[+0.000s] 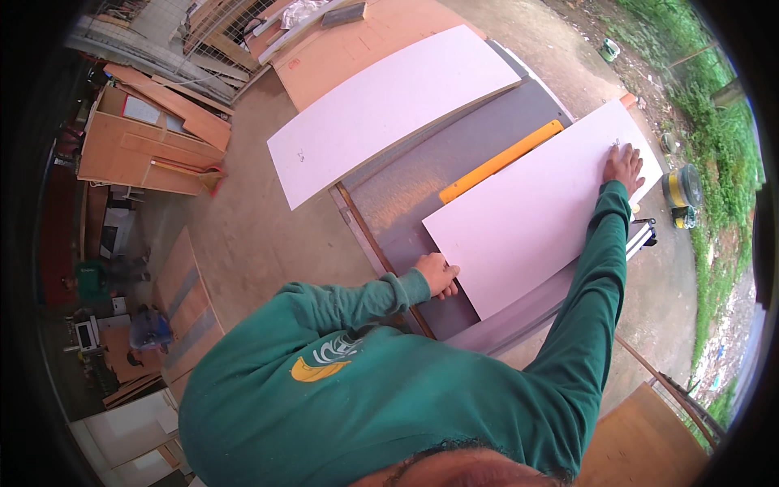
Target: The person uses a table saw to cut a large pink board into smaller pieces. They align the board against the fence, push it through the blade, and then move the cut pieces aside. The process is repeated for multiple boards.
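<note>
A long white board [535,207] lies at a slant on the grey bed of a saw table [389,191]. At the board's left end, my left hand [438,276] is closed on the edge, fingers curled and the thumb side toward me. My right arm reaches far out, and my right hand [623,169] rests with spread fingers on top of the board near its right end, beside a small dark mark. Along the board's far side runs a yellow guard bar [499,162]. Sawdust is scattered on the bed just left of that bar.
A second white board [389,105] lies across the far side of the table. Beyond it is a brown sheet [357,53]. Buckets [682,187] stand on the ground at right, near grass. Wooden panels [154,146] are stacked at left.
</note>
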`<state>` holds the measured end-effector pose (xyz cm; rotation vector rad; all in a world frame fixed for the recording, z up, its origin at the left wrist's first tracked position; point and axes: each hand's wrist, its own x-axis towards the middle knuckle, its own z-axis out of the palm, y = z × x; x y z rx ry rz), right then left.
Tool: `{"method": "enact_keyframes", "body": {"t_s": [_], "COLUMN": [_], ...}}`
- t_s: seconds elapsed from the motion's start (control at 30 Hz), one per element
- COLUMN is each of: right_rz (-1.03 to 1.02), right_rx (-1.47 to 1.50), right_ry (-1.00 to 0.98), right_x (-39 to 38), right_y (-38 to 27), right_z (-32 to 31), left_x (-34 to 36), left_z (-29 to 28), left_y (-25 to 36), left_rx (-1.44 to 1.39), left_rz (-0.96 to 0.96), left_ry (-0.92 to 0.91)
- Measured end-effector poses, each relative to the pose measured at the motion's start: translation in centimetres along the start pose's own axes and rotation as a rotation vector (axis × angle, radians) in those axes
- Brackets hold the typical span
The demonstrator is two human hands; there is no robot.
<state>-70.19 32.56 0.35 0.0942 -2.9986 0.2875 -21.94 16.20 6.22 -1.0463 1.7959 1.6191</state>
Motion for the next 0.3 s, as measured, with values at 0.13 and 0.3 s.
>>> {"method": "enact_keyframes", "body": {"t_s": [0.13,0.3], "right_rz": [-0.007,-0.038], "right_rx": [-0.013,-0.038], "right_ry": [0.037,-0.013], "right_x": [0.5,0.4], "right_y": [1.1,1.0], "right_z": [1.3,1.7], "left_x": [0.3,0.6], "left_z": [0.1,0.2], "left_y": [0.3,0.3], "left_rx": [-0.024,0.002], "left_rz": [-0.001,0.006], "left_ry": [0.001,-0.005]}}
